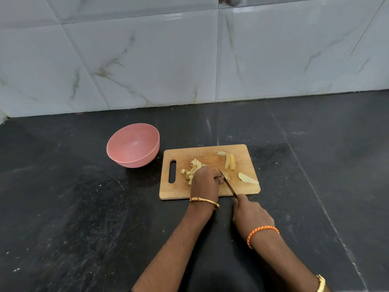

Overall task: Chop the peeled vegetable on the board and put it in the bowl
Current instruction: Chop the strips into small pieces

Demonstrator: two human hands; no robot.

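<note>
Chopping was the step in hand, judged about half done. The right hand [250, 211], low and right of centre, gripped the handle of a knife [228, 182] whose blade slanted up-left over the wooden board [210, 191]. The left hand [205, 179] curled its fingers down on a strip of vegetable just beside the blade — the strip itself mostly hidden. Diced pieces [192, 168] lay left of that hand; uncut wedges [230, 161] lay at the board's upper right, one wedge [247, 178] further down. The pink bowl [117, 148], left of the board, held nothing yet. The next move likely called for short cuts with fingertips tucked back — then the remaining wedges.
</note>
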